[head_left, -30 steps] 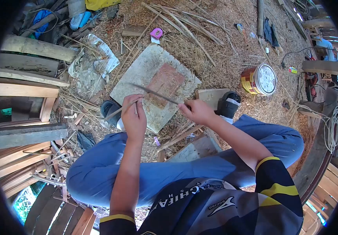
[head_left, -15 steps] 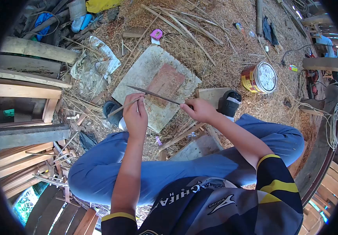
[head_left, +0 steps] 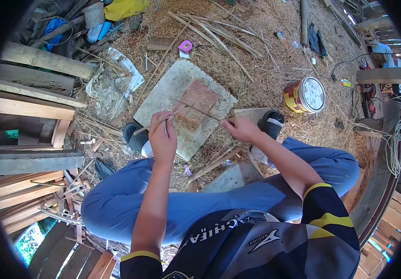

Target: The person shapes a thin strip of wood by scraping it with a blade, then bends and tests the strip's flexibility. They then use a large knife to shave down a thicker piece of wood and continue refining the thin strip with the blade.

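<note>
a board [head_left: 156, 103] lies on the ground before the person, between the left shoe [head_left: 134, 136] and the right shoe [head_left: 272, 124], with a smaller slab [head_left: 203, 94] on it. a stick [head_left: 150, 126] runs leftward from the left hand [head_left: 163, 132]; a blade [head_left: 205, 113] runs from the right hand [head_left: 240, 129] across, above the slab. a tape measure [head_left: 185, 46] sits just past the board's far corner, with wood strips [head_left: 221, 39] beyond it to the right. crumpled plastic [head_left: 131, 69] lies left of the board, a bucket [head_left: 313, 95] well to the right, and coiled cord [head_left: 396, 151] farther right.
</note>
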Tool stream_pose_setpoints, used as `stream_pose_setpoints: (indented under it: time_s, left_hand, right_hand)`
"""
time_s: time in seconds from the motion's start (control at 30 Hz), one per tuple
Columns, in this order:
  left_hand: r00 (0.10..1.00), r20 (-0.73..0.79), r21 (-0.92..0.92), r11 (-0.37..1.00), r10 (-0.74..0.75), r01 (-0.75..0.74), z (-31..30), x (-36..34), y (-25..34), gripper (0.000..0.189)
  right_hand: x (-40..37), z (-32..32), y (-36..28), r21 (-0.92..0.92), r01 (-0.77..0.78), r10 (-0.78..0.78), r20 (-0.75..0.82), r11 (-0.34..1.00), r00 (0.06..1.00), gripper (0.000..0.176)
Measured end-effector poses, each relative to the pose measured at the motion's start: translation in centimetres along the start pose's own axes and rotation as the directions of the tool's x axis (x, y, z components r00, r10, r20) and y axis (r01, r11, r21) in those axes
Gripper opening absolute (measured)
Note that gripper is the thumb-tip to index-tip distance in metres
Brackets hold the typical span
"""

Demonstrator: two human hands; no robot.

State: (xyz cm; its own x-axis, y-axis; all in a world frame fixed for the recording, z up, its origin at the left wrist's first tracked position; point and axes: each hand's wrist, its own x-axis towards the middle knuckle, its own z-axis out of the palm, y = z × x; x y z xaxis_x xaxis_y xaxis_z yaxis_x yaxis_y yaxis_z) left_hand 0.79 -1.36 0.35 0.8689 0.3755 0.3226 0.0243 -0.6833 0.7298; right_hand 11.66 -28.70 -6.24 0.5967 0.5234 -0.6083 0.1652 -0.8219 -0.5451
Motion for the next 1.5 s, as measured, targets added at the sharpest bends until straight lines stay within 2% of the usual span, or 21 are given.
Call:
stream_pose_setpoints:
  time_s: [0.07, 0.17, 0.27, 0.37, 0.47, 0.57, 0.67, 0.77, 0.87, 0.97, 1.07, 1.17, 1.27, 1.37, 1.47, 1.5]
  left_hand:
    - [1.000, -0.009, 0.001, 1.000, -0.021, 0.021, -0.3, 0.1, 0.4, 0.011]
    - [1.000, -0.007, -0.004, 1.000, -0.029, 0.029, -0.4, 0.0, 0.2, 0.010]
    - [0.999, -0.022, 0.008, 0.999, -0.033, 0.034, -0.3, 0.0, 0.2, 0.010]
    - [0.994, -0.062, -0.005, 0.996, -0.090, 0.090, -0.4, 0.0, 0.3, 0.011]
    - [0.992, -0.071, 0.033, 0.994, -0.104, 0.107, -0.4, -0.3, -0.5, 0.013]
    - [0.986, -0.083, 0.028, 0.989, -0.142, 0.145, -0.6, -0.4, 0.1, 0.013]
    - [0.992, -0.090, 0.049, 0.994, -0.090, 0.095, -0.3, -0.9, -0.2, 0.014]
    - [0.975, -0.136, 0.057, 0.981, -0.178, 0.187, -0.7, -0.7, -0.7, 0.015]
    - [0.974, -0.148, 0.068, 0.981, -0.172, 0.183, -0.8, -0.7, -1.1, 0.016]
    - [0.983, -0.118, 0.041, 0.989, -0.138, 0.144, -0.3, -1.0, -0.6, 0.016]
    - [0.979, -0.091, 0.029, 0.982, -0.183, 0.186, -0.6, -0.5, -0.8, 0.016]
    - [0.972, -0.185, -0.022, 0.989, -0.148, 0.146, -0.2, -0.3, -0.1, 0.019]
    - [0.944, -0.237, -0.257, 0.952, -0.230, 0.167, -0.6, 0.0, 0.9, 0.017]
    - [0.934, -0.270, -0.261, 0.952, -0.232, 0.161, -0.8, 0.0, 0.6, 0.013]
    - [0.964, -0.229, -0.065, 0.990, -0.136, 0.124, -1.5, 0.1, -0.1, 0.010]
    - [0.965, -0.229, -0.053, 0.991, -0.130, 0.121, -1.6, 0.3, 0.2, 0.010]
  right_hand:
    - [-1.0, -0.2, -2.2, 0.037, 0.143, -0.142, -0.031, 0.989, 0.989, 0.071]
    - [-0.1, 1.0, -0.2, 0.036, -0.022, 0.023, -0.022, 0.999, 1.000, 0.071]
    - [1.1, 0.9, 2.8, 0.055, -0.143, 0.140, 0.057, 0.988, 0.989, 0.069]
    - [-0.1, 1.4, 0.1, 0.051, -0.017, 0.023, -0.122, 0.999, 0.992, 0.067]
    - [-1.3, 1.3, -3.4, 0.121, 0.120, -0.108, -0.099, 0.985, 0.989, 0.067]
    - [-2.3, 0.7, -5.1, 0.104, 0.195, -0.184, -0.106, 0.975, 0.977, 0.065]
    - [-1.2, 1.8, -2.7, 0.123, 0.112, -0.103, -0.077, 0.986, 0.992, 0.065]
    - [-2.2, 0.9, -5.2, 0.061, 0.088, -0.082, -0.089, 0.994, 0.993, 0.066]
    - [-2.2, 1.2, -5.2, 0.078, 0.120, -0.110, -0.130, 0.990, 0.985, 0.067]
    - [-2.2, 0.9, -4.4, 0.061, 0.085, -0.081, -0.066, 0.995, 0.995, 0.067]
    - [-2.4, 1.0, -4.8, 0.086, 0.102, -0.091, -0.122, 0.991, 0.988, 0.068]
    - [-2.4, 0.2, -4.4, 0.129, 0.071, -0.061, -0.076, 0.989, 0.995, 0.069]
    - [-2.0, 0.1, -4.1, 0.101, 0.076, -0.069, -0.072, 0.992, 0.995, 0.069]
    - [-2.1, 0.2, -4.0, 0.116, 0.076, -0.068, -0.075, 0.990, 0.995, 0.069]
    - [-2.7, -0.3, -5.2, 0.060, 0.069, -0.064, -0.089, 0.996, 0.994, 0.068]
    - [-2.9, -0.2, -5.6, 0.065, 0.109, -0.101, -0.110, 0.992, 0.989, 0.067]
